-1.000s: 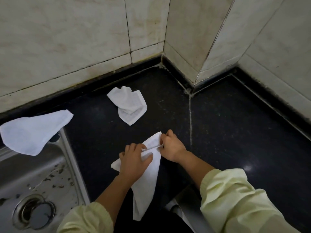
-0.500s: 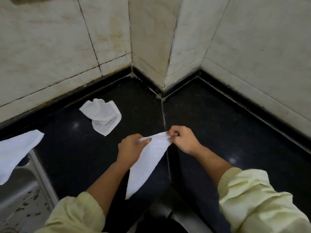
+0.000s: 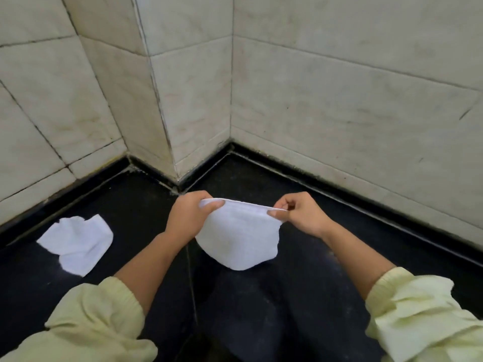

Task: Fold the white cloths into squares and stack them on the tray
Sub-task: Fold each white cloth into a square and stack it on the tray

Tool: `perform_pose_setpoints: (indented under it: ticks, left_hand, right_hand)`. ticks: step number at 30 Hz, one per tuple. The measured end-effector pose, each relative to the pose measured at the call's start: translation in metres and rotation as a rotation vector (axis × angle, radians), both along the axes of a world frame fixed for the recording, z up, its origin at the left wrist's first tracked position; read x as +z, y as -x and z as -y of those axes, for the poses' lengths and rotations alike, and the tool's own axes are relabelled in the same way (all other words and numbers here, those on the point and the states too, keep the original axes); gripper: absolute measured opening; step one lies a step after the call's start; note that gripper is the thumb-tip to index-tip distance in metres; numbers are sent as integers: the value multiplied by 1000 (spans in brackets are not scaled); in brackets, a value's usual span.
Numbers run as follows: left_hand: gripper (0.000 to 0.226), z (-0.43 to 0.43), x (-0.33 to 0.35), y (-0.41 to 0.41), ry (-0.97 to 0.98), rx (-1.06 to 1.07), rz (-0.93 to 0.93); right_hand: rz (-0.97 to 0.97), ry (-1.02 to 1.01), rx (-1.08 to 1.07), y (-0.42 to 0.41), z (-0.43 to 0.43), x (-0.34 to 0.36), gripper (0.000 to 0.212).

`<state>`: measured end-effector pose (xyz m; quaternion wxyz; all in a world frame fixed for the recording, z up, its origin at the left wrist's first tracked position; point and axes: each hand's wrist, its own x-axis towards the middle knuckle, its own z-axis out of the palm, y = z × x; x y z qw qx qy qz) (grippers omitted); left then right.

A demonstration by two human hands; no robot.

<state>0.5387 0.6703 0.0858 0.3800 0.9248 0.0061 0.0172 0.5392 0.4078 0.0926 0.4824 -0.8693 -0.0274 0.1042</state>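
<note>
Pale tiled walls (image 3: 339, 87) meet in a stepped corner and fill the upper half of the view. Below them lies a black counter (image 3: 379, 252), shiny, with a thin seam (image 3: 192, 278) that runs toward the person.

The white cloth (image 3: 240, 236) is in the middle of the view, held up in the air above the counter, just in front of the corner. Its top edge is stretched almost straight between the two hands, and the rest hangs down in a soft rounded pouch shape, wider at the top and curved at the bottom. The fabric looks plain and a little textured. It seems to be doubled, but the layers are not clear from this angle.

A second cloth (image 3: 78, 241) lies crumpled on the counter at the left, well apart from the hands, with one corner turned over itself.

The left hand (image 3: 190, 215) grips the left end of the top edge, thumb across the front and fingers curled behind. The right hand (image 3: 300, 212) pinches the right end between thumb and forefinger, the other fingers curled in. Both forearms are bare, coming out of pale yellow sleeves (image 3: 91, 322) that are pushed up.
</note>
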Motion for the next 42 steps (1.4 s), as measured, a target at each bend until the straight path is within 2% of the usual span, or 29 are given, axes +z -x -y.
perform_pose_setpoints:
  ticks: [4,8,12,16,20,22,28,33,37,42]
  left_hand:
    - [19,36,6,-22,-59,-147,29]
    - [13,66,12,-41,-48,-204,98]
    - [13,86,15,-59,-4,-264,170]
    - [12,97,17,-71,88,-283,124]
    - [9,94,12,-75,246,-341,-6]
    - [14,89,9,-73,258,-415,-94]
    - [4,72,-19,-54,206,-524,-522]
    - [17,73,-55,-31,85,-535,-780]
    - [21,72,-80,-22,86,-506,-854]
    - [16,75,-98,-23,110,-443,-823]
  right_hand:
    - [20,-29,-130,-4,52,8,20]
    - [58,0,-250,-9,92,12,15]
    - [95,-32,-358,-12,117,20,17]
    - [118,-69,-424,-9,130,25,17]
    - [-33,-160,-362,0,141,27,8]
    - [-150,-244,-324,7,145,21,11]
    - [-482,-208,-218,40,149,-21,13]
    - [-708,-180,-190,71,144,-62,6]
    - [-706,-153,-255,80,141,-80,14]
    - [-633,-117,-323,73,141,-94,16]
